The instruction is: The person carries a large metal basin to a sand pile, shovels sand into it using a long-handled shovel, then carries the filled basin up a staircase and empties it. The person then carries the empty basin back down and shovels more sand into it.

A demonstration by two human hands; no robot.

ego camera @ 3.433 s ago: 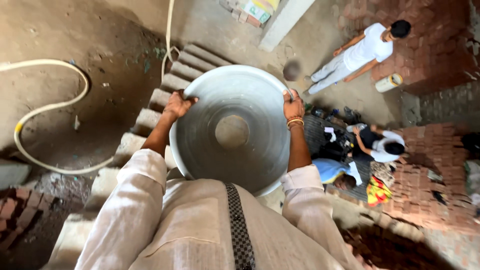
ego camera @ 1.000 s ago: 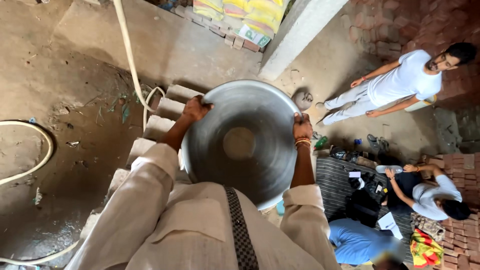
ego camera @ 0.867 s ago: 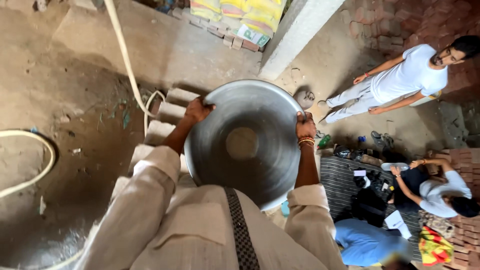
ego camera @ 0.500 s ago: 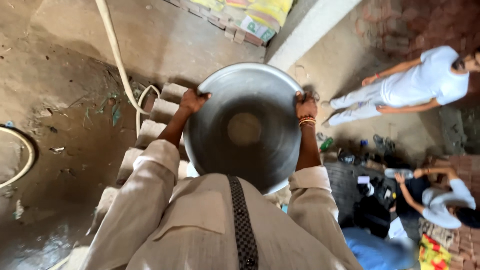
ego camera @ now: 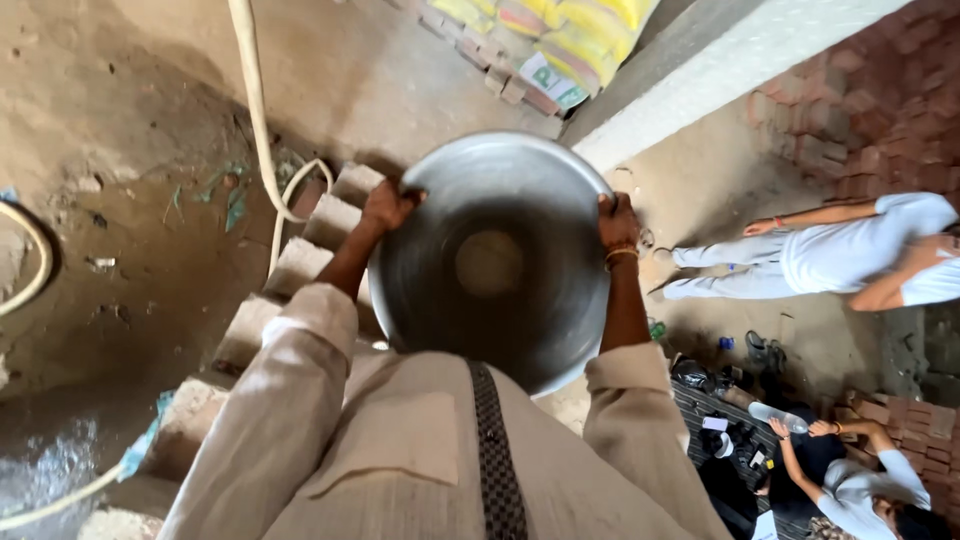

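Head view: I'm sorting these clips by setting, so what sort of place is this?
Most likely a building site. The person holds a big empty metal pan by its rim with the left hand and right hand, above bare brick steps, a brick wall, stacked sacks and a hose on dirt ground.

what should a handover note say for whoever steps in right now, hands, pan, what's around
Left hand: grips the left rim of the metal pan.
Right hand: grips the right rim; bangles on that wrist.
Pan: round, held out in front between both hands, its inside shows nothing in it.
Below: a brick stair runs down to a dirt floor, with a pale hose beside it.
Nearby: a person in white to the right, another person crouched lower right by brick stacks.
Done: pan is lifted and in both hands. Left: it has not been set down.
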